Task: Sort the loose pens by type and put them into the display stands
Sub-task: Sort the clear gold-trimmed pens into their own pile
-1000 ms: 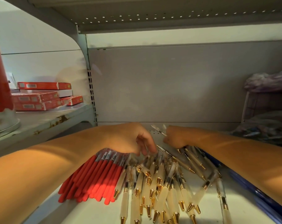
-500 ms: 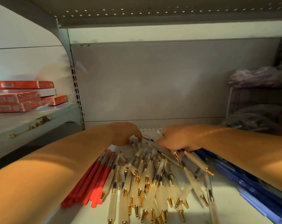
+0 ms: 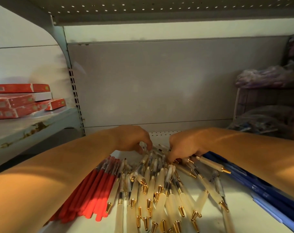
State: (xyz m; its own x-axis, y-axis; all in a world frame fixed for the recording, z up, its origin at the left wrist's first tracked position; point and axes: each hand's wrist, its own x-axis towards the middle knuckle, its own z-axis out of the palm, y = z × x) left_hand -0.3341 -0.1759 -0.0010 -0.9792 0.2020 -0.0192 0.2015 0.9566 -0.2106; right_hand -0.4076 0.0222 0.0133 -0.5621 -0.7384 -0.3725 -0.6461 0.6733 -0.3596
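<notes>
The cream pens (image 3: 153, 190) look light, stiff and smooth, so they will likely roll and slip against each other in a heap. The surest hold is probably a pinch across the barrel near the middle, or a fist round several lying parallel, keeping clear of the gold clips, which could snag on neighbours. They have frosted cream barrels with gold pointed tips, gold bands and clear upper sections, and they lie fanned and crossed in the lower centre of the frame on the pale shelf (image 3: 210, 216). Red pens (image 3: 95, 190) are bunched side by side to their left and blue pens (image 3: 254, 185) run along their right. The right hand (image 3: 185, 147), centre right, curls its fingers round a few cream pens, one barrel jutting out beneath it. The left hand (image 3: 131, 138), just left of it, bends its fingers down onto the far ends of the heap; whether it pinches one I cannot tell.
</notes>
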